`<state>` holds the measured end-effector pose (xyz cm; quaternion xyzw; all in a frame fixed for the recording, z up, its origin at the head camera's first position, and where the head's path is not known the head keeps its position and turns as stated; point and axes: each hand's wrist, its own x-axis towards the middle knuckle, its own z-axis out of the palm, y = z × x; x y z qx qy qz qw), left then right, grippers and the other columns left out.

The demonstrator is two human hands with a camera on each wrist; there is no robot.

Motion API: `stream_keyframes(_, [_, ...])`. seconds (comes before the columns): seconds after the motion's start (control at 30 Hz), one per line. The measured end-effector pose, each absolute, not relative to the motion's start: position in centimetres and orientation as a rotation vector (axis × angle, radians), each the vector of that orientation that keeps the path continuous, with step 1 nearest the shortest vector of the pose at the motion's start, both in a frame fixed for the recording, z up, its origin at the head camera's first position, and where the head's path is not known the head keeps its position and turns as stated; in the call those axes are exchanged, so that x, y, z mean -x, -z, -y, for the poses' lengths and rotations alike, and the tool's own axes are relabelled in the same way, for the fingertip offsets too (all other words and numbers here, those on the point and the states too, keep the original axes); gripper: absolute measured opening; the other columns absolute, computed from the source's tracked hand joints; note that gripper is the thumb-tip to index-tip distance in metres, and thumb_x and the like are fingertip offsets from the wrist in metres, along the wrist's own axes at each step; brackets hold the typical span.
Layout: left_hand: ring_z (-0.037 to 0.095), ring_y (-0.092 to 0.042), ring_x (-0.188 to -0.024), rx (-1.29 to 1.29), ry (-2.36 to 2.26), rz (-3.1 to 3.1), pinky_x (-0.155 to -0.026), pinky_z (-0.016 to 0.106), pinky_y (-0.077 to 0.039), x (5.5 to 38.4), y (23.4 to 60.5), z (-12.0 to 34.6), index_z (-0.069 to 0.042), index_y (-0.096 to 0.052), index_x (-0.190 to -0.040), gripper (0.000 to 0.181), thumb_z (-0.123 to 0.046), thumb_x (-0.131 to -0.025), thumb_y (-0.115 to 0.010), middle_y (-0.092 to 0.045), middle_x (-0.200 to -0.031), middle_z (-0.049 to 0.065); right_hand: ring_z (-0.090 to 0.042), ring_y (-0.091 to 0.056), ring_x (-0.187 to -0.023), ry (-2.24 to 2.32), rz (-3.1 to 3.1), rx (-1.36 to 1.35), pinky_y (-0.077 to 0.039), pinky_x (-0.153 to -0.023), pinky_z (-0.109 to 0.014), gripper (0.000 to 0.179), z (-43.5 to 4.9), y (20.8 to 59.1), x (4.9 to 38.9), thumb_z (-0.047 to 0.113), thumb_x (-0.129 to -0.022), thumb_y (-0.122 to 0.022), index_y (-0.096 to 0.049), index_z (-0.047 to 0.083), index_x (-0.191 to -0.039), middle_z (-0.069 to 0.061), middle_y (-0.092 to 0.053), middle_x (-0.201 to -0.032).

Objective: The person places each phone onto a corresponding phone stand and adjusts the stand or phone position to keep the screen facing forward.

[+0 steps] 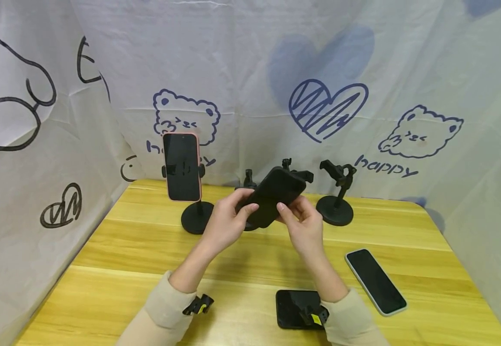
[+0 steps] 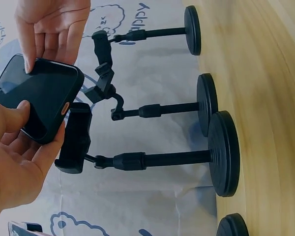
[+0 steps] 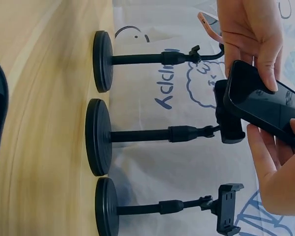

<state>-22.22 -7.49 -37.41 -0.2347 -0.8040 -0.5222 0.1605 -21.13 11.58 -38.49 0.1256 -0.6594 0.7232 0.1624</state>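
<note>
From my seat I have both hands and the black phone (image 1: 278, 192) at the centre of my clock, tilted in mid-air above the wooden table (image 1: 116, 259). The left hand (image 1: 227, 218) pinches it at eight o'clock, thumb on the dark face and fingers behind; the right hand (image 1: 307, 225) pinches it at about four, its thumb on the same face. My left wrist feed shows an orange button (image 2: 65, 108) on its edge and a stand's holder (image 2: 74, 142) just beside it; I cannot tell whether they touch. Between nine and ten, a pink-framed phone (image 1: 182, 166) stands upright in its mount. A black stand (image 1: 336, 210) is at three, a white-framed phone (image 1: 375, 282) lies at four, and a second black phone (image 1: 290, 308) lies near six, partly under the right wrist. I can read "happy" on the cloth (image 1: 250, 62) between two and three; near ten, the pink-framed phone covers another word's middle, and farther out is a black letter like an E (image 1: 87, 61).
</note>
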Motion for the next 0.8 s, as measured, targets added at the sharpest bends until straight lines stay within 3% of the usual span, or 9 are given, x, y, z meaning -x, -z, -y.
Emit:
stream_keyframes(0.17, [0.020, -0.072, -0.094, 0.658, 1.545, 2.270, -0.078, 0.036, -0.062, 22.3, 37.3, 7.5, -0.006, -0.070, -0.125, 0.025, -0.010, -0.100, -0.069, -0.073, -0.108, 0.009, -0.013, -0.074, -0.094, -2.062, 1.848, -0.365, -0.063, -0.078, -0.033, 0.021, -11.3, 38.4, 21.4, -0.004, -0.098, -0.067, -0.064, -0.012, -0.118, -0.016, -0.070, -0.105])
stream_keyframes(0.47, [0.024, -0.069, -0.106, 0.713, 1.635, 2.108, -0.087, 0.040, -0.062, 22.6, 37.1, 7.5, -0.004, -0.066, -0.130, 0.034, -0.005, -0.097, -0.073, -0.069, -0.116, 0.012, -0.012, -0.073, -0.088, -2.036, 1.779, -0.399, -0.063, -0.075, -0.029, 0.021, -11.1, 37.9, 21.8, -0.004, -0.099, -0.067, -0.065, -0.013, -0.118, -0.002, -0.072, -0.100])
stream_keyframes(0.6, [0.023, -0.068, -0.107, 0.718, 1.597, 2.005, -0.086, 0.040, -0.061, 22.9, 37.1, 7.6, -0.004, -0.066, -0.130, 0.035, -0.004, -0.096, -0.074, -0.069, -0.120, 0.011, -0.012, -0.073, -0.087, -2.005, 1.786, -0.432, -0.063, -0.076, -0.029, 0.023, -10.8, 37.2, 22.1, -0.001, -0.100, -0.067, -0.065, -0.010, -0.121, -0.001, -0.071, -0.101])
stream_keyframes(0.8, [0.024, -0.064, -0.114, 0.681, 1.619, 1.896, -0.095, 0.046, -0.058, 23.3, 37.1, 8.0, -0.001, -0.066, -0.130, 0.032, -0.002, -0.098, -0.071, -0.065, -0.126, 0.013, -0.011, -0.072, -0.087, -2.024, 1.731, -0.441, -0.063, -0.076, -0.028, 0.021, -10.3, 36.0, 23.0, -0.004, -0.100, -0.066, -0.064, -0.013, -0.118, -0.001, -0.070, -0.100])
